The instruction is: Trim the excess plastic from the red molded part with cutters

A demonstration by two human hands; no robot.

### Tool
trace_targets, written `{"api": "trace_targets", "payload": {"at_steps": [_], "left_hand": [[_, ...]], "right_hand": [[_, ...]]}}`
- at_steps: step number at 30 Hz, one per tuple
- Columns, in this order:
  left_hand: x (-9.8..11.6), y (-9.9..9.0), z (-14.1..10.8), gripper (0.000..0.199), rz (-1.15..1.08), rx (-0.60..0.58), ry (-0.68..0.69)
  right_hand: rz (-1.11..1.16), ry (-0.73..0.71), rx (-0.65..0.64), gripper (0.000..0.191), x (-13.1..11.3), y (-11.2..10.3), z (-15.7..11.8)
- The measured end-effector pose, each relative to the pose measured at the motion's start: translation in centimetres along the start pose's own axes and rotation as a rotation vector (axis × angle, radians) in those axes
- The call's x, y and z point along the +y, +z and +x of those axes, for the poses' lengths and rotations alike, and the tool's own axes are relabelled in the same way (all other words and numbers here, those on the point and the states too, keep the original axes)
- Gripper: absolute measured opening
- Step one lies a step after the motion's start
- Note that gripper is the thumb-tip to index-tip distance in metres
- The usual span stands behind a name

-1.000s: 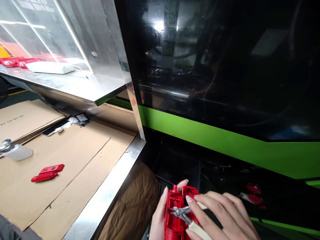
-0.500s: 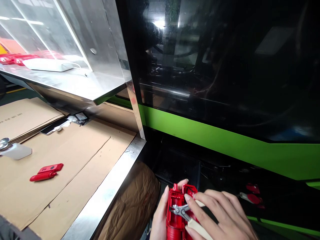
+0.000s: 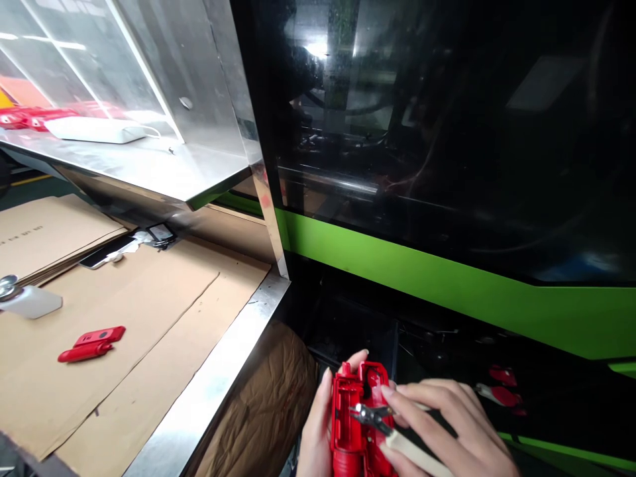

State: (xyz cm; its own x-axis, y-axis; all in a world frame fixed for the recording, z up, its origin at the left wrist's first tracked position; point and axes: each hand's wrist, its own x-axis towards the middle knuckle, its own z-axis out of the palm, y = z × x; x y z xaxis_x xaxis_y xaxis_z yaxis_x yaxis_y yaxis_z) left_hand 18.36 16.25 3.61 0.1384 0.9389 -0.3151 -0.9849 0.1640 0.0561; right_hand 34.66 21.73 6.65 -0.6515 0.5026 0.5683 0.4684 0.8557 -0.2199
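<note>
Left hand (image 3: 318, 430) grips red plastic part (image 3: 355, 417), low, off desk (image 3: 209, 391) right edge. Right hand (image 3: 447, 427) squeezes small cutters (image 3: 370, 416), tips on part. Snipping looks underway, not finished. Another red piece (image 3: 89, 343) lies on desk cardboard.

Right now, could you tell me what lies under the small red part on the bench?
The small red part rests on brown cardboard that covers the bench. What lies beneath the cardboard is hidden; only the bench's metal edge shows.
</note>
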Motion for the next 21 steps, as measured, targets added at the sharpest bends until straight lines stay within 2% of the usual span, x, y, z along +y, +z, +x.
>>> {"api": "trace_targets", "payload": {"at_steps": [5, 8, 11, 15, 21], "left_hand": [[0.3, -0.2, -0.4, 0.051, 0.075, -0.010, -0.030], [0.2, -0.1, -0.5, 0.051, 0.141, 0.074, 0.002], [-0.1, -0.2, -0.5, 0.042, 0.214, 0.176, 0.128], [-0.4, -0.5, -0.6, 0.055, 0.322, 0.228, 0.183], [-0.7, 0.0, -0.9, 0.064, 0.411, 0.264, 0.212]], "right_hand": [[-0.118, 0.088, 0.005, 0.041, 1.0, -0.5, -0.6], [-0.141, 0.120, -0.010, 0.042, 1.1, -0.5, -0.7], [-0.168, 0.134, -0.036, 0.039, 0.8, -0.4, -0.3], [-0.202, 0.205, -0.026, 0.032, -0.1, -0.4, 0.5], [-0.160, 0.321, -0.037, 0.031, -1.1, 0.2, 1.0]]}}
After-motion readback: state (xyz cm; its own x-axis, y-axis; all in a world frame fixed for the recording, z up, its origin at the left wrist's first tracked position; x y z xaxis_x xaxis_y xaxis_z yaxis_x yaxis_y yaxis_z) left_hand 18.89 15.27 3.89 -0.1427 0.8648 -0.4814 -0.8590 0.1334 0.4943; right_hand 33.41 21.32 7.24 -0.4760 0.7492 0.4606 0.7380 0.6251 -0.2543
